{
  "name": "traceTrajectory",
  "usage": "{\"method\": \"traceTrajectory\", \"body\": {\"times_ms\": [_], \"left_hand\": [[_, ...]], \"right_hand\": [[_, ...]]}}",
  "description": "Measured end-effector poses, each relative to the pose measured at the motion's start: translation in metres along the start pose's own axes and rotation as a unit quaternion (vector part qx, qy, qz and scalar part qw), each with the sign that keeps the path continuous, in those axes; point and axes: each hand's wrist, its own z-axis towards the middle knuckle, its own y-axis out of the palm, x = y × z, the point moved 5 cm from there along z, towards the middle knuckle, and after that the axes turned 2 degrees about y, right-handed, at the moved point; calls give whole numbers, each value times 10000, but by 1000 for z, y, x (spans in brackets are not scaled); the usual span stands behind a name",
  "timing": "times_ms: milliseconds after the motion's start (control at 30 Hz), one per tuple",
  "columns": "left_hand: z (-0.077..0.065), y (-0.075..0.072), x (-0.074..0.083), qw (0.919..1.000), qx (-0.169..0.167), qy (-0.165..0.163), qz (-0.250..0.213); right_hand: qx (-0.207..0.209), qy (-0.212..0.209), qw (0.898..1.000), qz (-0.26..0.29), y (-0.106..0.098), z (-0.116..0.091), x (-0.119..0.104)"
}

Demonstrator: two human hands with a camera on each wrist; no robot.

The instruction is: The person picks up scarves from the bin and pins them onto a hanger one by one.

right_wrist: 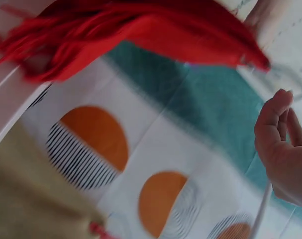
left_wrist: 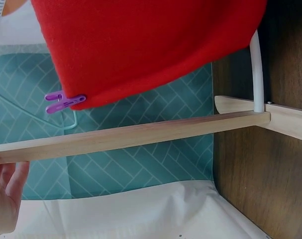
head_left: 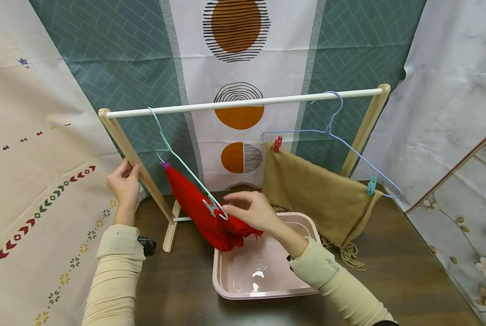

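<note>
My left hand [head_left: 124,183] grips the left wooden post [left_wrist: 131,141] of a drying rack, its fingertips against the post's edge. A mint-green hanger [head_left: 184,164] hangs from the rack's white rail [head_left: 210,106]. On it a red fringed cloth [head_left: 190,199] is clipped by a purple clothespin [left_wrist: 63,101] and a grey clothespin [head_left: 210,206]; it slopes down to the right. My right hand [head_left: 254,209] is beside the hanger's lower right end, fingers loosely bent and thumb close to the tip. In the right wrist view the cloth is blurred.
A pink basin [head_left: 263,290] stands on the dark wooden table [head_left: 178,290] under the cloth's fringe. At the right, a tan fringed cloth [head_left: 312,190] hangs from a blue hanger [head_left: 349,147] with red and teal clothespins. Patterned curtains stand behind and at both sides.
</note>
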Motion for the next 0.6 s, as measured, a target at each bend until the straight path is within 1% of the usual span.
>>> {"method": "traceTrajectory", "body": {"times_ms": [67,133,267,367,467,533,600], "left_hand": [[0,0,0,10000,-2,36,70],[0,0,0,10000,1,42,89],[0,0,1,10000,3,-14,63],[0,0,0,10000,15,-48,-7],[1,0,1,10000,24,-38,-75],[1,0,0,9999,17,-38,-109],[1,0,-1,9997,10,-71,-214]], "right_hand": [[-225,-181,9996,-75,14,2,-7],[-319,-300,9990,-130,26,3,-13],[-302,-510,9979,-275,47,2,-24],[-289,-796,9955,-433,64,2,-32],[-338,-1041,9929,-474,83,3,-39],[-387,-1120,9915,-534,94,4,-44],[-437,-1072,9921,-488,105,5,-49]]}}
